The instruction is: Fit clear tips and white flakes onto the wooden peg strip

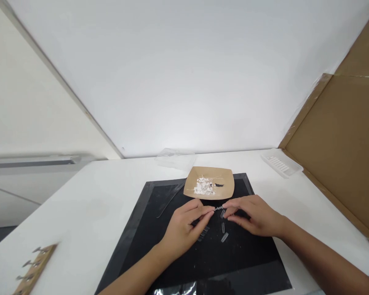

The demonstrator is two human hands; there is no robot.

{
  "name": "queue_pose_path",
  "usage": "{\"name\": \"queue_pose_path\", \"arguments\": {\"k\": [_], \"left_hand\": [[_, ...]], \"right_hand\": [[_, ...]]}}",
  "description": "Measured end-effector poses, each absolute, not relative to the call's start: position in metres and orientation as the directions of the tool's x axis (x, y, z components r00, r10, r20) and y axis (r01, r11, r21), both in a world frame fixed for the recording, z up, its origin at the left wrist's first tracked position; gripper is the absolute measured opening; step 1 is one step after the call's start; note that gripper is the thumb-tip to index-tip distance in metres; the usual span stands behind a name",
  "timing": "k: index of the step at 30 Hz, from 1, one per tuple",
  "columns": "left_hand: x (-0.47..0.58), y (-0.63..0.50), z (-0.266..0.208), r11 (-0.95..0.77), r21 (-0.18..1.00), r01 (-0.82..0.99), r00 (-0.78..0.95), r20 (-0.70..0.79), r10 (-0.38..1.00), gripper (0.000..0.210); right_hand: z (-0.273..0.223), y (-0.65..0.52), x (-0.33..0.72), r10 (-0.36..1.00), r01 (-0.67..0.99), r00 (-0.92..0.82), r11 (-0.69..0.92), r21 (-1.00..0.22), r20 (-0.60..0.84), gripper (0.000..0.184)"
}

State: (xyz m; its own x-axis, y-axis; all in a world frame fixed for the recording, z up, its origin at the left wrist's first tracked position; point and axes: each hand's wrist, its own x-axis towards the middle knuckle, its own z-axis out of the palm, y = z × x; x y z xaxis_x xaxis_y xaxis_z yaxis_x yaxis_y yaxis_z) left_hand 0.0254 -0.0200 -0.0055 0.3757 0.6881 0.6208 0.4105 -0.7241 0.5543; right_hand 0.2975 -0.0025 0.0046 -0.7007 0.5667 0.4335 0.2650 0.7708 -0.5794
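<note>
Between my two hands is a small greyish strip with toothed edges (pixel 218 208), held just above the black mat. My left hand (pixel 187 224) pinches its left end between thumb and fingertips. At the strip's right end are the bent fingers of my right hand (pixel 252 215), closed on it, with the thumb lower down. Clear nail tips lie on the mat below: one (pixel 224 237) nearest me, a narrower one (pixel 223 227) above it, and another (pixel 222 214) beside my right fingertips. More clear pieces (pixel 203 233) show partly behind my left hand.
A brown paper tray (pixel 189 193) with white scraps and a dark bit stands at the mat's (pixel 135 246) far edge. Behind it lies a clear plastic bag (pixel 175 158). A white plastic case (pixel 281 163) sits back right, a wooden rack with metal pegs (pixel 38 268) front left. Cardboard (pixel 338 135) walls the right.
</note>
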Motion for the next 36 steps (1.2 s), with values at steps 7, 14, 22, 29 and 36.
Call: {"name": "queue_pose_path", "arguments": {"k": [7,14,22,29,36], "left_hand": [[0.026,-0.020,-0.007,-0.727,0.552,0.408,0.390,0.614,0.686,0.018],[0.026,-0.020,-0.008,-0.725,0.558,0.405,0.397,0.607,0.689,0.017],[0.026,-0.022,-0.008,-0.746,0.528,0.406,0.426,0.613,0.666,0.020],[0.026,-0.022,-0.008,-0.768,0.494,0.408,0.448,0.624,0.640,0.019],[0.026,-0.022,-0.008,-0.769,0.501,0.397,0.438,0.633,0.639,0.018]], "right_hand": [[0.002,0.000,0.301,0.562,0.284,-0.676,0.796,-0.535,0.477,0.042],[-0.007,0.008,0.300,0.579,0.254,-0.618,0.787,-0.562,0.532,0.028],[-0.001,0.004,0.292,0.623,0.189,-0.544,0.743,-0.642,0.562,0.012],[-0.004,0.003,0.290,0.744,0.201,-0.445,0.625,-0.754,0.498,0.014],[-0.011,-0.002,0.283,0.917,0.049,-0.323,0.263,-0.964,0.233,0.029]]}}
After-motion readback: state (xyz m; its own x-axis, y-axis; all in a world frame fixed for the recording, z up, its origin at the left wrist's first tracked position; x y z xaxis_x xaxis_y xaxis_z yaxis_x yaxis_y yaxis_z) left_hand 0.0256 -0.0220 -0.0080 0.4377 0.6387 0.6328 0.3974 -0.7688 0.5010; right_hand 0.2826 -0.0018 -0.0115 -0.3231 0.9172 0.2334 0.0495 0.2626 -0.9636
